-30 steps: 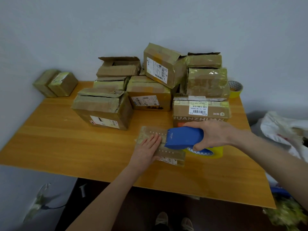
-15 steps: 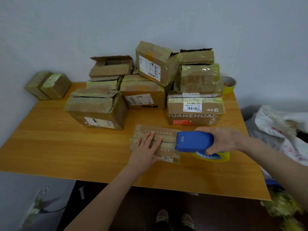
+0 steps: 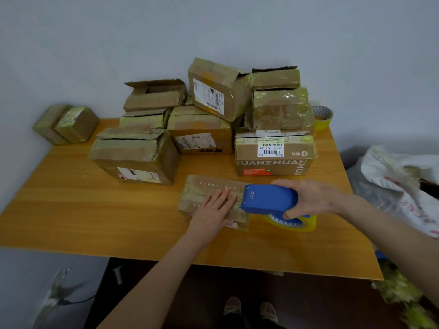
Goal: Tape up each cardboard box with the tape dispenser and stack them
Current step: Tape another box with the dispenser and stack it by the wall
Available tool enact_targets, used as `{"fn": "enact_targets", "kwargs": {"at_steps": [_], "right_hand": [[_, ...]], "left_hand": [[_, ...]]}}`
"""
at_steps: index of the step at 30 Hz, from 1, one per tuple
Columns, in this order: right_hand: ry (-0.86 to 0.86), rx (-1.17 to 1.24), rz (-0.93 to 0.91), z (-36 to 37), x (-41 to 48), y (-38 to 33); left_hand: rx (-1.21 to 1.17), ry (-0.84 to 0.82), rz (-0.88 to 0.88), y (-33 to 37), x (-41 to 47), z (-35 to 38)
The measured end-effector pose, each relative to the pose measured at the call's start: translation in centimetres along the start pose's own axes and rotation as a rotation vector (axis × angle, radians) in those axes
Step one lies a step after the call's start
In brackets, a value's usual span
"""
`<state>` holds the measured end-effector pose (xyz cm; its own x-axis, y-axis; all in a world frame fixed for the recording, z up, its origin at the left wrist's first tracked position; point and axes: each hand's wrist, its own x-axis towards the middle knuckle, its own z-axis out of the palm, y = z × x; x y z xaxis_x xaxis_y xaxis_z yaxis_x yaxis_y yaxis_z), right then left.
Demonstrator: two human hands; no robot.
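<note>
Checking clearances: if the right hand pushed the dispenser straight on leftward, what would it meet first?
Probably the left hand, flat on the small box just ahead of the blue tape dispenser held by the right hand.

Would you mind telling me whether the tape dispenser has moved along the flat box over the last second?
Yes. The tape dispenser has slid toward the person's right along the flat box, from over its middle to its right end, nearer the table edge.
</note>
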<state>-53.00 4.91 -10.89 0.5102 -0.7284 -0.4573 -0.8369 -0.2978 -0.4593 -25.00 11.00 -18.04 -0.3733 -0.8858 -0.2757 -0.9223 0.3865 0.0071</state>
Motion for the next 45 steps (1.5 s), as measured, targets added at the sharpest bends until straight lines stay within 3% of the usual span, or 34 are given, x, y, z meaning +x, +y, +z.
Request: {"fn": "enact_targets", "kwargs": {"at_steps": [7,14,19,22,31,36,45], "right_hand": [[-0.016,0.057,0.059,0.0,-1.9,2.9],[0.005,-0.223,0.104,1.5,-0.7,1.4],[0.020,-0.283,0.100,1.6,-0.8,1.4],[0.072,-0.180,0.098,2.3,-1.1,1.6],[0.015,0.139,0.077,2.9,-1.8,3.4],[-0.006,0.152,0.096,2.6,-1.7,3.9],[-0.132,-0.030,0.157,1.7,1.5,0.0]], "left_hand": [[-0.008,0.004,0.002,0.0,-0.1,-0.3],[-0.024,0.003,-0.031,2.5,-0.1,-1.4],[-0.092,0.036,-0.043,3.6,0.6,-1.2],[-0.111,0.038,-0.035,2.3,0.7,-1.2],[-0.103,0.032,-0.005,1.6,0.4,-1.3],[-0.110,0.028,0.002,1.4,0.4,-1.2],[-0.152,0.039,0.015,1.0,0.5,-0.8]]}}
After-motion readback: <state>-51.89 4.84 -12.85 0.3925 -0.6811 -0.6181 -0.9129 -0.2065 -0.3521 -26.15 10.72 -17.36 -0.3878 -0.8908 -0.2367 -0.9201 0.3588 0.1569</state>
